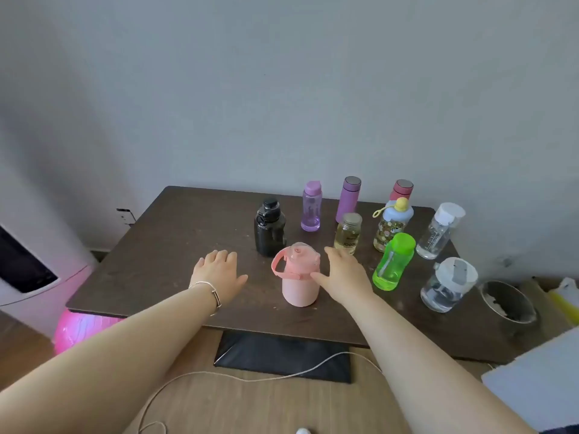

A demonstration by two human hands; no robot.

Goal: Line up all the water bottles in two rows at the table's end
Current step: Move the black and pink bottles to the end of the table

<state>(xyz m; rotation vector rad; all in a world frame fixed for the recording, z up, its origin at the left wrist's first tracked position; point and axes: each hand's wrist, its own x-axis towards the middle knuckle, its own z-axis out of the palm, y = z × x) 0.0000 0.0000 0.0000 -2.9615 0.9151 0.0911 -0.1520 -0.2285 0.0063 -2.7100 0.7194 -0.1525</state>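
Several bottles stand upright on a dark brown table [163,245]. A pink bottle with a loop handle [299,277] is nearest me. Behind it are a black bottle [269,228], a clear purple bottle [311,206], a purple flask [347,198], a red flask [401,189], a small amber bottle [347,234], a patterned bottle with a yellow cap [391,225], a green bottle [393,263] and two clear bottles [440,231] [448,285]. My right hand [343,275] is open beside the pink bottle, thumb near its side. My left hand [217,274] hovers open to its left.
A dark round bowl [507,303] sits at the table's right edge, with a yellow thing [565,302] and a white sheet [532,380] beyond. A pink ball [75,332] and a white appliance [34,261] are at the left. A cord [250,379] and a black mat [282,355] lie on the floor.
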